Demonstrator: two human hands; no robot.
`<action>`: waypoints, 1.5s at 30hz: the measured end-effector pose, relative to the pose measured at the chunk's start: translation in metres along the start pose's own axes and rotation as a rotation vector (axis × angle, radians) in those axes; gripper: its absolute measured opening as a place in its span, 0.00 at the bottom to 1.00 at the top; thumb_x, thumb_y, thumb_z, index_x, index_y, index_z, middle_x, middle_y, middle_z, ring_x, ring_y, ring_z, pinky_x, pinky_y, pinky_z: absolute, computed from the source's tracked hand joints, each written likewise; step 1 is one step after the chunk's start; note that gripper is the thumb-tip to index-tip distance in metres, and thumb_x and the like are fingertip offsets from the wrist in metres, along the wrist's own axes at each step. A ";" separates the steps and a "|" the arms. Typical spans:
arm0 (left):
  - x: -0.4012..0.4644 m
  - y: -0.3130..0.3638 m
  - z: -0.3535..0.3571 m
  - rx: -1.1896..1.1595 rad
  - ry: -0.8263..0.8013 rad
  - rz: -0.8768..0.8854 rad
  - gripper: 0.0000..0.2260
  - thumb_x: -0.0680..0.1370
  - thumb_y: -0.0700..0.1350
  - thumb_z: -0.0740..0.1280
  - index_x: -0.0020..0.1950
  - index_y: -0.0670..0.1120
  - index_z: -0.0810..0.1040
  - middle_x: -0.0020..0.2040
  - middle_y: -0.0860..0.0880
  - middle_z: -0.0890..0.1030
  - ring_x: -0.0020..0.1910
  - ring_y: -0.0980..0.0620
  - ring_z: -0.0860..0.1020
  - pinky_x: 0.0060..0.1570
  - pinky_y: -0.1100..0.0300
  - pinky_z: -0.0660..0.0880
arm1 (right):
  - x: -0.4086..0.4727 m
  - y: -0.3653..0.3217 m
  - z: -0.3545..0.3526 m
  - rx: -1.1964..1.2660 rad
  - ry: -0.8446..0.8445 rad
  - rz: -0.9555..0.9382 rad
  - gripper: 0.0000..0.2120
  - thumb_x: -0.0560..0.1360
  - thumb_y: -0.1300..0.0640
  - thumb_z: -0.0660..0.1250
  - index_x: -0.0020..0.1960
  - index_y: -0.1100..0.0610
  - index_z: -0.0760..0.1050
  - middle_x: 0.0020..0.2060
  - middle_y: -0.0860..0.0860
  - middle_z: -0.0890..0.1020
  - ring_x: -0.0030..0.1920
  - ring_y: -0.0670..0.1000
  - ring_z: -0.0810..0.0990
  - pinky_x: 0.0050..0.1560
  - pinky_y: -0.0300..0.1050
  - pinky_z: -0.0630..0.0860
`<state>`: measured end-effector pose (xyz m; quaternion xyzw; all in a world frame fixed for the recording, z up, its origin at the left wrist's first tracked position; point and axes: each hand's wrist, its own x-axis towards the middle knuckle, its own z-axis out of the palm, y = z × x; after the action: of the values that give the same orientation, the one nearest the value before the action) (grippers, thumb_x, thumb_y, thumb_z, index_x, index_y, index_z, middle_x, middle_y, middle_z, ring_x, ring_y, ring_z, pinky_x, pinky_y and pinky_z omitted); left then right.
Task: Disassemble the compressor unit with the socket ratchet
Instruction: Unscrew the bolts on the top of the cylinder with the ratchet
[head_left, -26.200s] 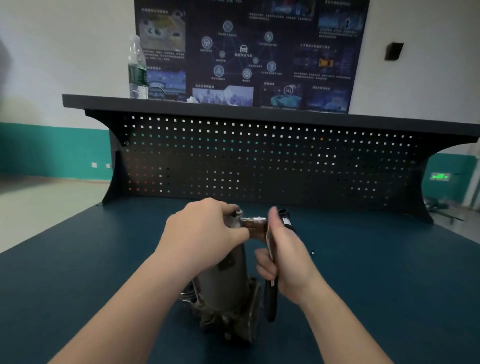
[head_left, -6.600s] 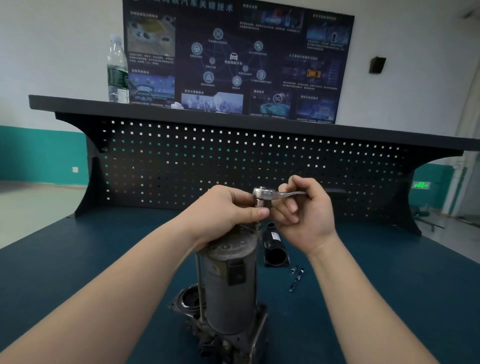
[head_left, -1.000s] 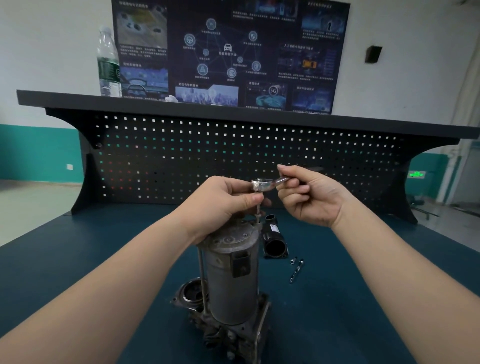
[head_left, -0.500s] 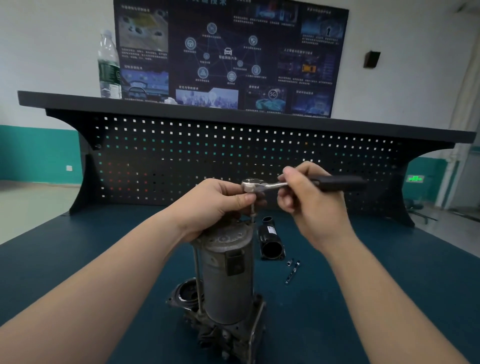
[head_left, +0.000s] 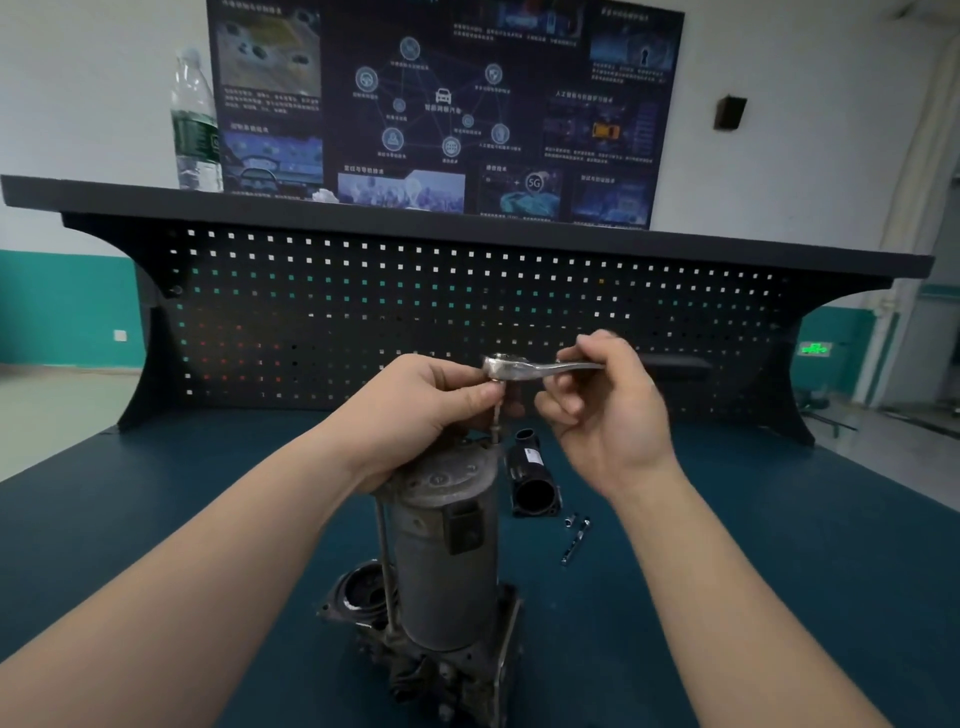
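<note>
The compressor unit stands upright on the tabletop, straight in front of me, and that is my first worry: it is tall on a narrow base, so a sideways pull on the handle could tip it. My left hand sits over its top cap, fingers curled and pinching the thin extension just under the ratchet head. If that pinch loosens, I judge the socket could ride off the bolt and round it. Moving right, the socket ratchet lies level above the can. My right hand holds its shank, fingers bent around the steel close to the head, not on the black grip, so leverage is poor and a slip likely. Beyond, a removed black cylinder and loose bolts lie on the tabletop, easy to knock away.
</note>
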<state>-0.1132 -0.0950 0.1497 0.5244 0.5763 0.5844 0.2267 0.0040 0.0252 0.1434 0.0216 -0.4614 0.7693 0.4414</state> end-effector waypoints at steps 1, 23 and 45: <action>0.001 0.000 0.002 0.026 0.020 0.003 0.07 0.77 0.44 0.69 0.46 0.52 0.87 0.46 0.50 0.87 0.45 0.58 0.83 0.43 0.70 0.77 | 0.006 0.002 -0.002 0.114 0.069 0.139 0.13 0.78 0.60 0.60 0.34 0.58 0.69 0.25 0.51 0.69 0.21 0.45 0.64 0.21 0.36 0.61; 0.000 -0.001 0.001 0.077 0.024 0.016 0.09 0.77 0.41 0.69 0.43 0.52 0.87 0.40 0.52 0.86 0.37 0.60 0.81 0.37 0.68 0.76 | -0.021 0.002 0.014 -0.954 -0.248 -0.775 0.15 0.76 0.61 0.64 0.31 0.61 0.66 0.28 0.50 0.68 0.29 0.43 0.67 0.32 0.34 0.64; 0.000 -0.002 0.004 0.178 0.068 0.072 0.13 0.76 0.37 0.69 0.38 0.52 0.86 0.34 0.54 0.84 0.32 0.62 0.80 0.33 0.69 0.74 | -0.039 0.035 0.020 -1.052 -0.119 -1.005 0.13 0.78 0.60 0.61 0.35 0.61 0.66 0.31 0.51 0.69 0.32 0.47 0.68 0.34 0.38 0.66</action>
<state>-0.1099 -0.0930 0.1468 0.5427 0.6142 0.5560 0.1381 -0.0040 -0.0211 0.1136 0.0577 -0.7277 0.1476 0.6674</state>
